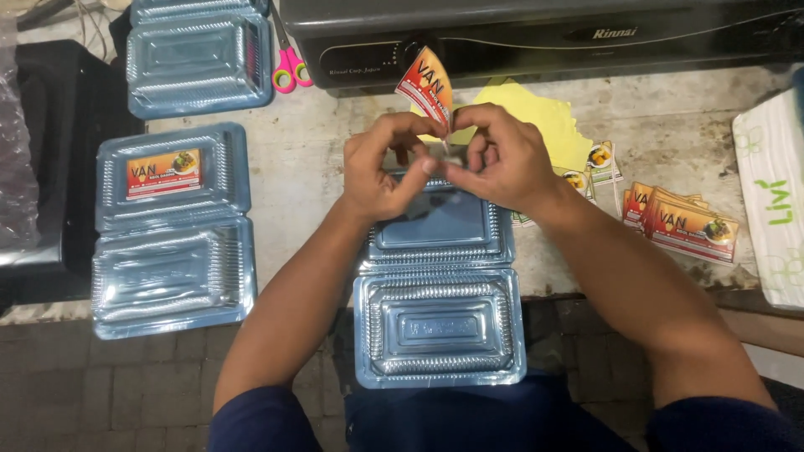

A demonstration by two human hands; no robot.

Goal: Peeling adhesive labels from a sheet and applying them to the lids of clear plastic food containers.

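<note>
My left hand (387, 167) and my right hand (496, 155) meet at the fingertips and pinch a small orange and red sticker label (427, 84), which curls upward between them. Right under my hands lies an open clear plastic clamshell container (437, 326), its lid half partly hidden by my hands. A stack of the same labels (682, 222) rests on the counter to the right of my right forearm.
At left, an open clamshell (172, 230) bears a label on one half. More clear containers (199, 59) are stacked at the top left, beside pink-handled scissors (291, 69). A black appliance (544, 33) lines the back. Yellow backing sheets (544, 117) and a white package (775, 201) lie right.
</note>
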